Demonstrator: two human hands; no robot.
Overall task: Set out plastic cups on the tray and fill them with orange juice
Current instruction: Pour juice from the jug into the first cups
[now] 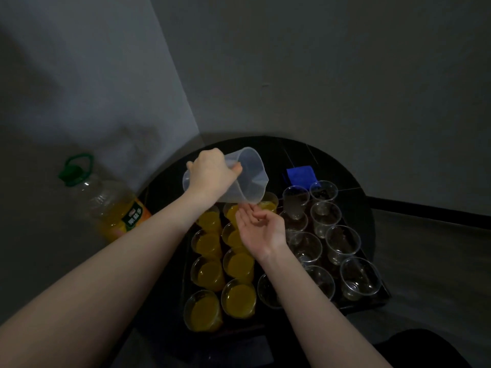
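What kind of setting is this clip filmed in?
Probably a dim corner of a plain indoor room, not clearly a kitchen: a round dark table against bare walls, with a juice bottle beside it.

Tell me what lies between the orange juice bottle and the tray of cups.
In the head view, only the left forearm crosses above that stretch between the bottle and the tray; beneath it is dark table edge, nothing else visible.

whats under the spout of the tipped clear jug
A clear plastic cup part-filled with orange juice sits under the translucent plastic jug. The open right hand covers its near side.
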